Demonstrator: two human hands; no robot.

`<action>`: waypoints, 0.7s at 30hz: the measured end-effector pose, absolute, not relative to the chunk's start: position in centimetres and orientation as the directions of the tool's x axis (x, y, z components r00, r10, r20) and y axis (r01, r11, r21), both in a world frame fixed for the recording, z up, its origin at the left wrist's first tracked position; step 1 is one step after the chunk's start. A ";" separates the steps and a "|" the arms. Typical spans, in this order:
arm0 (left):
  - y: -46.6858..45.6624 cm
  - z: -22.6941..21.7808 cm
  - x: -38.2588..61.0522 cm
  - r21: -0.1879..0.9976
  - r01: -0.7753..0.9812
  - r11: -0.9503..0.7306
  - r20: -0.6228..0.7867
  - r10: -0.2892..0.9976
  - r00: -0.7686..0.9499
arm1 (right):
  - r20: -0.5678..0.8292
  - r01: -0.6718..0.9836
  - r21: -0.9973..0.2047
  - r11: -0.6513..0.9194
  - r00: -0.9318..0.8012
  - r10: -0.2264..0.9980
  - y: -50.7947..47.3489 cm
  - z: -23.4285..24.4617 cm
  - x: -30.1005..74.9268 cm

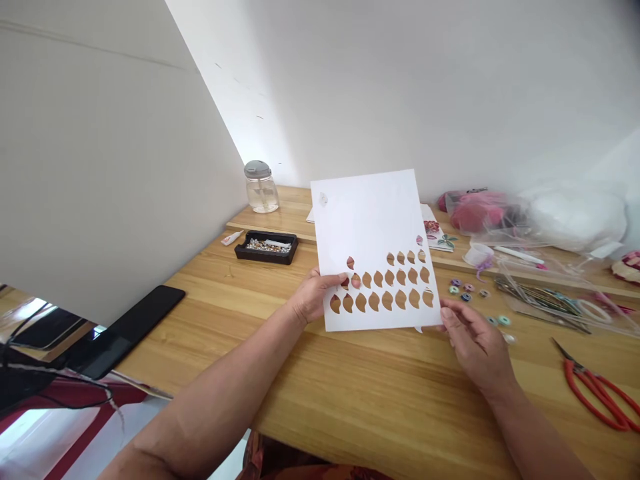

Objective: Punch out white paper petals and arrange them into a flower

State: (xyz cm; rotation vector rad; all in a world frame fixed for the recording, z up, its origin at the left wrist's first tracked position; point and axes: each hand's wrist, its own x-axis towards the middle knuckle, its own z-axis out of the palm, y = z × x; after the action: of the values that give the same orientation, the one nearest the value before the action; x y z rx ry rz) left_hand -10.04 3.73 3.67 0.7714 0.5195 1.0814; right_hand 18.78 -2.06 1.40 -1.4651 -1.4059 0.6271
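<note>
Two rows of leaf-shaped holes (387, 301) look complete, a third partial; the white rectangular paper sheet (367, 217), mostly uncut above, is pinched by left hand (316, 293) and right hand (473, 341) over brown wooden tabletop (360, 380).

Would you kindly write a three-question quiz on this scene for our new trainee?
1. What is the left hand holding?
2. True or false: the red-handled scissors lie on the wooden table, to the right of the right hand.
3. Which thing has a grey lid? A) the black tray B) the clear jar C) the red-handled scissors

Key:
1. A white sheet with rows of leaf-like shapes.
2. True.
3. B.
</note>
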 end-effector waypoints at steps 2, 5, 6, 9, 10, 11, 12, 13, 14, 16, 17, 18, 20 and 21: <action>3.5 3.6 -9.8 0.768 -0.569 0.293 -0.025 0.902 0.430 | 0.238 0.396 -0.906 0.147 0.190 0.952 -2.1 1.5 18.6; 3.1 3.8 -9.3 0.751 -0.568 0.338 -0.041 0.882 0.470 | 0.171 0.376 -0.922 0.094 0.176 0.970 -2.2 1.5 18.4; 3.0 3.9 -9.2 0.744 -0.571 0.348 -0.048 0.879 0.474 | 0.142 0.371 -0.926 0.072 0.165 0.976 -2.3 1.6 18.4; 3.0 3.9 -8.9 0.733 -0.580 0.356 -0.072 0.888 0.454 | 0.102 0.350 -0.936 0.040 0.161 0.982 -2.7 1.9 18.0; 3.0 3.8 -8.9 0.737 -0.578 0.351 -0.079 0.893 0.442 | 0.101 0.345 -0.938 0.034 0.178 0.979 -2.8 2.0 18.0; 3.1 3.7 -8.8 0.743 -0.573 0.345 -0.085 0.899 0.430 | 0.099 0.335 -0.942 0.028 0.197 0.975 -2.9 2.1 17.9; 3.1 3.5 -8.8 0.752 -0.564 0.340 -0.089 0.901 0.424 | 0.094 0.318 -0.948 0.022 0.214 0.972 -2.9 2.0 18.0; 3.2 3.4 -8.7 0.765 -0.551 0.332 -0.085 0.901 0.425 | 0.084 0.292 -0.956 0.015 0.225 0.971 -2.9 2.0 18.1; 3.3 3.2 -8.7 0.782 -0.533 0.323 -0.076 0.898 0.433 | 0.073 0.255 -0.967 0.011 0.237 0.969 -2.8 1.8 18.4; 3.4 2.9 -8.6 0.814 -0.496 0.304 -0.049 0.885 0.463 | 0.050 0.169 -0.986 0.004 0.270 0.961 -2.4 1.3 19.0; 3.4 2.8 -8.5 0.827 -0.479 0.293 -0.035 0.878 0.477 | 0.043 0.129 -0.992 0.005 0.296 0.954 -2.2 1.1 19.3; 3.4 2.6 -8.4 0.841 -0.461 0.284 -0.026 0.872 0.489 | 0.039 0.098 -0.995 0.007 0.321 0.946 -2.0 0.9 19.6; 3.3 2.3 -8.2 0.866 -0.416 0.276 -0.027 0.857 0.514 | 0.031 0.062 -0.998 0.009 0.360 0.932 -1.8 0.6 20.0; 3.3 2.2 -8.1 0.885 -0.380 0.270 -0.032 0.849 0.527 | 0.027 0.057 -0.998 0.006 0.373 0.927 -1.8 0.6 20.0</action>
State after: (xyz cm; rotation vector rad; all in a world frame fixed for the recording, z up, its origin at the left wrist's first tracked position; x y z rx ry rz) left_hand -8.06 3.32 2.19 0.9721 0.5749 0.8923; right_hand 20.04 -1.78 0.62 -1.3938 -0.9680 0.8837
